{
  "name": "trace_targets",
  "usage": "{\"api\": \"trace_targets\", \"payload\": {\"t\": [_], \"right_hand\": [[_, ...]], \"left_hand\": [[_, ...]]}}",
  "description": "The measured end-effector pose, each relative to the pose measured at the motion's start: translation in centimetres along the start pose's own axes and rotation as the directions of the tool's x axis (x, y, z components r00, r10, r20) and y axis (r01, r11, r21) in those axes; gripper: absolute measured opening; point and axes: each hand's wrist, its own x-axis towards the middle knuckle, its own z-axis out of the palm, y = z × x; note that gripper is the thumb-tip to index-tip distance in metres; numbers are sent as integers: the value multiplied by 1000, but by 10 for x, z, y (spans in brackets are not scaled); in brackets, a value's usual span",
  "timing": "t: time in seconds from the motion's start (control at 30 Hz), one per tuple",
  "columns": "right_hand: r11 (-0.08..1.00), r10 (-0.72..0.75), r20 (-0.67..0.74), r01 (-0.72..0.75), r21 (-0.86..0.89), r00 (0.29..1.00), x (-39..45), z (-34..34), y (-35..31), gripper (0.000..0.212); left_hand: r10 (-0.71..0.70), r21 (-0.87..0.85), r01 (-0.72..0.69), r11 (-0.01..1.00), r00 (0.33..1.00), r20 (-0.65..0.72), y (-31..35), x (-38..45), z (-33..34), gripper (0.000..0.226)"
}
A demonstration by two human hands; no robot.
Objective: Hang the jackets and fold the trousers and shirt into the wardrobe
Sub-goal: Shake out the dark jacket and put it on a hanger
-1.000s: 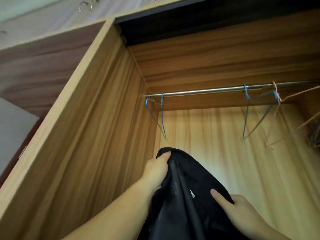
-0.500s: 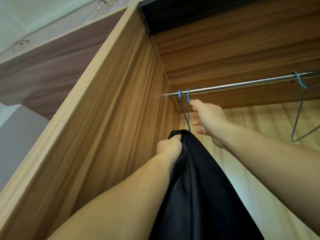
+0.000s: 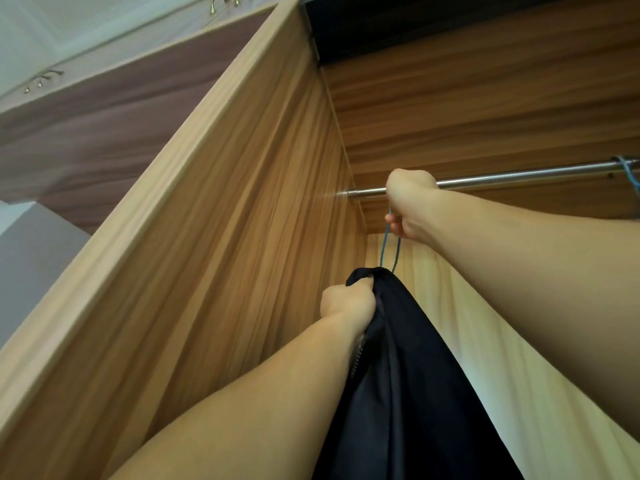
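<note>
I look up into the open wooden wardrobe (image 3: 242,209). My left hand (image 3: 348,299) grips the top of a black jacket (image 3: 408,393), which hangs down from my fist in front of the wardrobe's left inner wall. My right hand (image 3: 410,206) is raised to the metal rail (image 3: 519,176) near its left end and grips the top of a blue wire hanger (image 3: 389,251). The hanger's two wires run down from my fist to just above the jacket. Its hook is hidden by my hand.
Another blue hanger (image 3: 630,174) hangs on the rail at the right edge of view. The wardrobe's pale back panel (image 3: 519,358) lies behind the jacket. Upper cabinet doors with metal handles (image 3: 221,1) sit above the wardrobe.
My right hand went from touching the jacket up to the rail and closed round the blue hanger's top. My left hand kept hold of the jacket and lifted it. The view tilted up and left.
</note>
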Motion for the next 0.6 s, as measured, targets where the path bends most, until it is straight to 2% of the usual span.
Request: {"api": "trace_targets", "payload": {"t": [0.07, 0.17, 0.23, 0.37, 0.5, 0.6], "right_hand": [[994, -104, -28, 103, -24, 994, 7, -3, 3, 42], [997, -69, -197, 60, -49, 978, 10, -5, 7, 53], [997, -46, -235, 30, -75, 971, 9, -10, 13, 60], [998, -52, -282, 45, -32, 958, -3, -34, 31, 43], [997, -67, -275, 71, 6, 959, -30, -60, 41, 33], [995, -88, -187, 94, 23, 978, -68, -88, 58, 48]], "left_hand": [[3, 5, -3, 1000, 1000, 6, -5, 1, 1, 22], [8, -6, -8, 1000, 1000, 16, -11, 0, 5, 25], [13, -14, -13, 1000, 1000, 18, -14, -2, 8, 24], [19, -34, -18, 999, 1000, 20, -19, -10, 14, 24], [20, -16, -20, 1000, 999, 28, -22, -22, 23, 25], [29, -16, -29, 999, 999, 21, -22, -32, 30, 26]]}}
